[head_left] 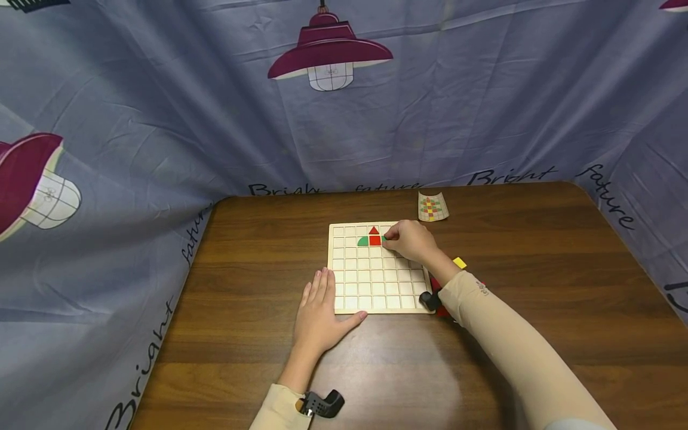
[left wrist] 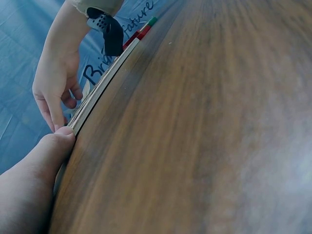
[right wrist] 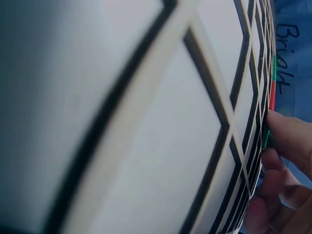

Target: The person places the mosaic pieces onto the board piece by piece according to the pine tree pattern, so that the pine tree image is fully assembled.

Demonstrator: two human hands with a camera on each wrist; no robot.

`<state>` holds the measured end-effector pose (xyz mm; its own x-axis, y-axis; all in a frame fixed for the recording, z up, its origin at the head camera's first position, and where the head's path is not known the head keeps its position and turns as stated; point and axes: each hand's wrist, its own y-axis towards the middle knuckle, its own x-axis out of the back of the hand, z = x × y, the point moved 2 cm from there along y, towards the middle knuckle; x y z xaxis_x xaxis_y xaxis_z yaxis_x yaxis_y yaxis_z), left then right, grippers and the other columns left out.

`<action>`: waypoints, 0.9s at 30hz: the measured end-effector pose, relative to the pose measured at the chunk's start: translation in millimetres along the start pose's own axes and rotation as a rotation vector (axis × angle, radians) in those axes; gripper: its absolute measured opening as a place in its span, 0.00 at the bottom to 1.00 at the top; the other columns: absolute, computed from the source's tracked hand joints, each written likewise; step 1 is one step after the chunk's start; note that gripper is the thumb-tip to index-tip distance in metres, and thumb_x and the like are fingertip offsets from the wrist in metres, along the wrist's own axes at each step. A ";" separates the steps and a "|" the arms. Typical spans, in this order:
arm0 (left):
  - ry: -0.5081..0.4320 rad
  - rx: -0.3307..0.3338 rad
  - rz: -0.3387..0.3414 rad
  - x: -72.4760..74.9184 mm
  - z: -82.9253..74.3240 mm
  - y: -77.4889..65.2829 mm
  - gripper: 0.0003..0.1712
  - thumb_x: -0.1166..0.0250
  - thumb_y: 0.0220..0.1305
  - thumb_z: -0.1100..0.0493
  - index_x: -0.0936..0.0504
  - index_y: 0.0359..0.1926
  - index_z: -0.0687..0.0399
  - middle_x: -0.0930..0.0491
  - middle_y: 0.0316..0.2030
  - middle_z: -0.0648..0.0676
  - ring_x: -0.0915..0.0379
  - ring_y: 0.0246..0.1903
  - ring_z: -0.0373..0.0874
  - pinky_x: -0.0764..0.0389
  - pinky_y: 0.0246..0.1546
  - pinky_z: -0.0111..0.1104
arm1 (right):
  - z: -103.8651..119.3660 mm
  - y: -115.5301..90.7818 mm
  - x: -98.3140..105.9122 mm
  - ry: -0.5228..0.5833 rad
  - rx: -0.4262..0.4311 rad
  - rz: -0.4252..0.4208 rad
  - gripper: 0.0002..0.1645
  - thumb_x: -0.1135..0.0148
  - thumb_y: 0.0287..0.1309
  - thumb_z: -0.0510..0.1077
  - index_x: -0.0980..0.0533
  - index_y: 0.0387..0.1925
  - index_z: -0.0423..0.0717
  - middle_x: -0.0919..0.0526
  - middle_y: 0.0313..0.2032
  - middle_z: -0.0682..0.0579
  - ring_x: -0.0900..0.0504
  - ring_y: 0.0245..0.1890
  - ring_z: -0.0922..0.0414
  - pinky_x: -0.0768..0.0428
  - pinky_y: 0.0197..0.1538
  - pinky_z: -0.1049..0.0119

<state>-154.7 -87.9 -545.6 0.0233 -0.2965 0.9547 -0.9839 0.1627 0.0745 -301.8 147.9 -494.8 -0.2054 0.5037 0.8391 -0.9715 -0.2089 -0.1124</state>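
Note:
A pale wooden grid board lies on the table. Near its far edge are a red triangle, a red square below it and a green rounded tile left of the square. My right hand reaches over the board and pinches a small green tile right beside the red square; the fingertips hide most of its shape. With fingers straight, my left hand rests along the board's left edge, its thumb at the near edge.
A small pattern card lies on the wooden table behind the board. To the right, partly hidden by my right forearm, are a yellow tile and some red pieces. A printed curtain surrounds the table's back and sides.

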 end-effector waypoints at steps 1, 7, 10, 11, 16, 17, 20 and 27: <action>-0.001 0.001 -0.001 0.0 0.1 0.0 0.70 0.54 0.51 0.12 0.54 0.79 0.56 0.54 0.79 0.55 0.62 0.79 0.46 0.55 0.79 0.43 | 0.3 -0.2 0.0 -0.003 0.003 0.000 0.14 0.29 0.58 0.53 0.13 0.44 0.53 0.11 0.45 0.53 0.14 0.43 0.52 0.17 0.41 0.55; 0.002 0.004 0.006 -0.6 0.1 0.2 0.70 0.55 0.51 0.12 0.54 0.79 0.56 0.55 0.79 0.55 0.63 0.79 0.45 0.55 0.79 0.43 | 1.3 -2.6 1.1 -0.027 0.007 0.020 0.20 0.29 0.57 0.53 0.15 0.51 0.52 0.12 0.46 0.52 0.15 0.43 0.53 0.17 0.41 0.57; 0.006 0.004 0.011 -0.7 0.0 0.5 0.70 0.55 0.51 0.12 0.55 0.79 0.55 0.55 0.79 0.54 0.63 0.79 0.45 0.56 0.79 0.42 | 3.0 -6.0 5.7 -0.043 0.028 0.022 0.24 0.29 0.57 0.53 0.17 0.54 0.51 0.14 0.43 0.52 0.18 0.36 0.55 0.22 0.34 0.62; 0.008 0.005 0.013 -0.6 0.0 0.6 0.70 0.55 0.51 0.12 0.55 0.79 0.55 0.55 0.79 0.54 0.63 0.79 0.45 0.56 0.79 0.42 | 3.4 -7.8 8.5 -0.039 0.037 0.021 0.25 0.29 0.58 0.53 0.18 0.55 0.50 0.15 0.41 0.52 0.20 0.33 0.56 0.24 0.31 0.64; 0.012 0.005 0.019 -0.7 -0.7 0.9 0.70 0.55 0.50 0.12 0.55 0.79 0.56 0.56 0.79 0.54 0.64 0.79 0.45 0.56 0.79 0.42 | -2.8 -19.1 26.8 0.015 0.048 -0.005 0.28 0.34 0.62 0.52 0.23 0.61 0.46 0.18 0.40 0.50 0.30 0.22 0.57 0.34 0.23 0.67; 0.013 0.005 0.019 -0.9 -0.7 1.1 0.70 0.55 0.50 0.12 0.55 0.79 0.56 0.56 0.79 0.54 0.64 0.79 0.45 0.56 0.79 0.42 | -6.0 -21.4 30.8 0.019 0.050 -0.020 0.28 0.35 0.63 0.52 0.24 0.62 0.46 0.18 0.40 0.50 0.30 0.22 0.57 0.34 0.23 0.66; 0.013 0.004 0.019 -1.0 -0.6 1.5 0.70 0.56 0.50 0.11 0.55 0.79 0.56 0.56 0.79 0.54 0.64 0.79 0.45 0.56 0.79 0.42 | -19.2 -28.8 43.2 0.035 0.050 -0.070 0.27 0.38 0.66 0.50 0.25 0.63 0.44 0.17 0.40 0.48 0.28 0.25 0.54 0.32 0.26 0.64; 0.001 0.009 0.024 0.0 -0.3 0.5 0.70 0.54 0.50 0.12 0.55 0.79 0.56 0.56 0.79 0.55 0.64 0.79 0.46 0.55 0.79 0.44 | -56.3 -55.9 69.8 0.061 0.013 -0.154 0.27 0.42 0.69 0.51 0.27 0.64 0.42 0.18 0.42 0.45 0.29 0.28 0.50 0.33 0.32 0.61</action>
<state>-155.2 -87.5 -545.5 0.0002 -0.2920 0.9564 -0.9857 0.1610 0.0493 -268.5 242.0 -459.8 -0.0618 0.5804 0.8120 -0.9904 -0.1362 0.0220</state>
